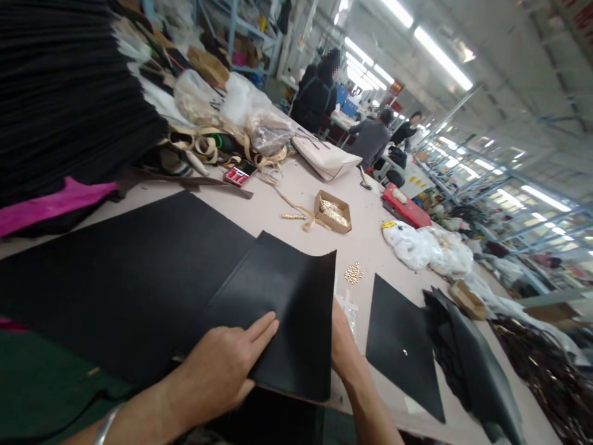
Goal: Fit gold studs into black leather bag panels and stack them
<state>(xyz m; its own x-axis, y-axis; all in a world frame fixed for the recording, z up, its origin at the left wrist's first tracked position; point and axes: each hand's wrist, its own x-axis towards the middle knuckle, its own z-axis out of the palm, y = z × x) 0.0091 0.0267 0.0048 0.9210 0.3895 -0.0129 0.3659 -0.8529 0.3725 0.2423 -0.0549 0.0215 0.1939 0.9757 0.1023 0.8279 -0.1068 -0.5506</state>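
Observation:
A large sheet of black leather-like material lies on the table at left, with a folded black panel over its right part. My left hand rests on the panel with two fingers stretched flat across it; the thumb is by the near edge. Behind the raised right edge of that panel is my right hand, its fingers mostly hidden. A small heap of gold-coloured metal pieces sits just beyond it. To the right lies a separate black panel with a small metal piece on it.
A cardboard box of gold pieces stands mid-table. Farther back lie a pale bag and plastic-wrapped bundles. Stacked black sheets are at right, near white plastic bags. Several people are in the background.

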